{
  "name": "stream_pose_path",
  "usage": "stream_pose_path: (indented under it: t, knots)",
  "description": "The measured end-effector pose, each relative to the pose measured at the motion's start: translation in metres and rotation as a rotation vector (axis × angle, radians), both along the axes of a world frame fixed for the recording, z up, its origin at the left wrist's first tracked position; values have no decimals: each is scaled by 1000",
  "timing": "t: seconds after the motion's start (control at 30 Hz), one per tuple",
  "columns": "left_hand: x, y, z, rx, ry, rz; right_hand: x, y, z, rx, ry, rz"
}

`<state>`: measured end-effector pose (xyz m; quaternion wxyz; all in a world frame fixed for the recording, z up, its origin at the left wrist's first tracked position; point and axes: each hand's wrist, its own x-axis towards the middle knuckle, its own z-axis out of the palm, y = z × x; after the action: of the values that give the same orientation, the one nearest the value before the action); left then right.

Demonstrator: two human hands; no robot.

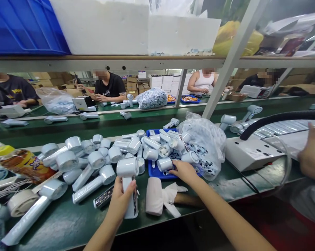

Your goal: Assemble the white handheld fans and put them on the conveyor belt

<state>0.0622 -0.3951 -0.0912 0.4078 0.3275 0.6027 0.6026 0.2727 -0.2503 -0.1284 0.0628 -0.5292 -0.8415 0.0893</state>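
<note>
My left hand (pixel 122 195) is closed around the handle of a pale blue handheld fan (pixel 127 168), held upright with its round head on top. My right hand (pixel 185 171) reaches into a blue tray (pixel 154 173), fingers stretched out and slightly apart beside the round head of another handheld fan (pixel 164 164). Its fingertips are partly hidden among the parts. More fans lie jumbled in the tray. A clear plastic bag (pixel 208 139) of small pale blue and black parts leans over the tray's right side. Between my hands is a white paper roll (pixel 154 196).
Piled fans (pixel 67 160) cover the left bench, with a yellow-capped drink bottle (pixel 26 164) among them. A grey-white box (pixel 251 153) with a black hose stands right. Another person's hand (pixel 313 153) shows at far right. Several people work across the green conveyor (pixel 147 122). A shelf (pixel 136 64) crosses overhead.
</note>
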Motion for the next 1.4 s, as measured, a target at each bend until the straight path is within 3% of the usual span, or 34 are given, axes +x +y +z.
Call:
stream_pose_path:
  t: [0.23, 0.37, 0.8, 1.0, 1.1, 1.23, 1.33, 1.4]
  knots:
    - [-9, 0, 3, 11, -348, -128, -2, 1, 0, -48, -27, 56]
    - [-12, -4, -2, 22, -483, -112, 2, 0, -3, -45, -7, 61]
    - [-14, -5, 1, 7, -523, -5, 5, 5, -18, -11, 275, -27]
    - [-6, 12, 5, -25, -576, 2, 17, 11, -5, -10, 506, 11]
    - [2, 19, 7, -33, -599, -26, 10, -1, 16, 18, 651, 7]
    - [19, 24, 7, 52, -571, -52, -28, -42, 44, -27, 890, 91]
    - [29, 25, 8, 180, -520, -51, -62, -70, 49, -49, 1031, 119]
    - [33, 25, 9, 239, -494, -46, -78, -81, 47, 49, 1079, 68]
